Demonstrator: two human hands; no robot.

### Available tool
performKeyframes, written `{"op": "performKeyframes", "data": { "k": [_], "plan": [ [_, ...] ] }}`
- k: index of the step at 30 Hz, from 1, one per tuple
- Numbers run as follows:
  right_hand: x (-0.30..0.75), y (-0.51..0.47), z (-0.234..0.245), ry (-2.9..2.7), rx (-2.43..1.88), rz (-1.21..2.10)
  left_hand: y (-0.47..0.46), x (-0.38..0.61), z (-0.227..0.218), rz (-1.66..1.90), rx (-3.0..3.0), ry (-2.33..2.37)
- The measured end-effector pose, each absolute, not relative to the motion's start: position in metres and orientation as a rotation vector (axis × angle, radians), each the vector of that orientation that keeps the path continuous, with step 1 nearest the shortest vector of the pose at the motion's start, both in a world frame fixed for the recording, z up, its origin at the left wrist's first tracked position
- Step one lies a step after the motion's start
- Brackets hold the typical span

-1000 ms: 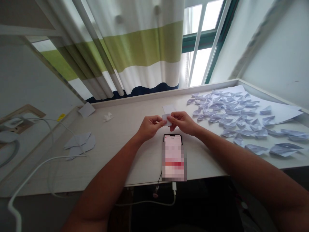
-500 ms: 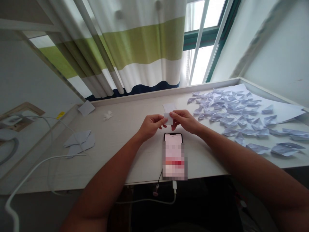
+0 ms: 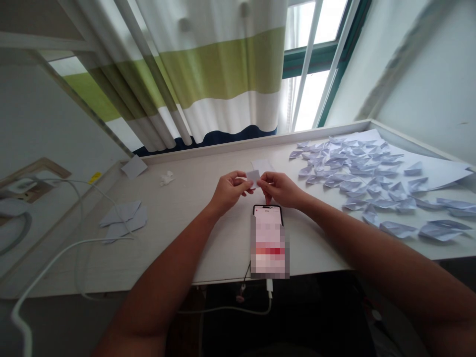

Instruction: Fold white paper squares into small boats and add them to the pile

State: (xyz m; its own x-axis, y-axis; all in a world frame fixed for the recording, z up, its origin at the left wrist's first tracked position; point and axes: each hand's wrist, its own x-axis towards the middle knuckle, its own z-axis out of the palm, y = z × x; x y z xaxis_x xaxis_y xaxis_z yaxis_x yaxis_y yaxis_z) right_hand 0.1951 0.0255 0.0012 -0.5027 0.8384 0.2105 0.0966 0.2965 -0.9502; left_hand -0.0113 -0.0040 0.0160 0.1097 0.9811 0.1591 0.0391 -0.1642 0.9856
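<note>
Between my two hands, a small folded piece of white paper [image 3: 253, 177] is held up above the desk. My left hand [image 3: 231, 190] pinches its left and lower edge between thumb and fingers. On the other side, my right hand [image 3: 279, 188] grips the lower right corner, with some fingers curled beneath. Just behind the hands a flat sheet of white paper [image 3: 262, 164] lies on the desk. Directly below them rests a phone [image 3: 267, 238] with its screen lit and partly blurred.
Many folded paper boats [image 3: 349, 168] spread over the right of the desk, some on larger white sheets [image 3: 439, 166]. Paper squares [image 3: 124, 218], a crumpled tissue [image 3: 167, 178] and a white cable [image 3: 74, 243] are at left. A charging cable [image 3: 269, 287] hangs off the front edge.
The folded paper has shifted slightly left and up and is tilted. My right hand has slid from its upper right corner down to the lower right one.
</note>
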Motion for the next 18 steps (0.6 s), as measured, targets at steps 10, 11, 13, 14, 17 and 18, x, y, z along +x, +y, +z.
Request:
{"op": "performKeyframes", "data": {
  "k": [10, 11, 13, 14, 17, 18],
  "plan": [
    [0.200, 0.022, 0.010, -1.894, -0.637, 1.007, -0.008, -0.014, 0.024, 1.157, 1.228, 1.001],
    [0.200, 0.022, 0.010, -1.890, -0.644, 0.999, -0.007, -0.014, 0.024, 1.152, 1.235, 0.991],
    [0.201, 0.022, 0.011, -1.893, -0.655, 0.984, -0.005, -0.016, 0.023, 1.137, 1.243, 0.975],
    [0.201, 0.022, 0.012, -1.903, -0.653, 0.980, -0.005, -0.017, 0.022, 1.129, 1.241, 0.970],
    [0.204, 0.022, 0.014, -1.953, -0.635, 0.983, -0.005, -0.019, 0.024, 1.112, 1.217, 0.982],
    [0.205, 0.021, 0.015, -1.968, -0.633, 0.986, -0.006, -0.019, 0.025, 1.105, 1.215, 0.995]
  ]
}}
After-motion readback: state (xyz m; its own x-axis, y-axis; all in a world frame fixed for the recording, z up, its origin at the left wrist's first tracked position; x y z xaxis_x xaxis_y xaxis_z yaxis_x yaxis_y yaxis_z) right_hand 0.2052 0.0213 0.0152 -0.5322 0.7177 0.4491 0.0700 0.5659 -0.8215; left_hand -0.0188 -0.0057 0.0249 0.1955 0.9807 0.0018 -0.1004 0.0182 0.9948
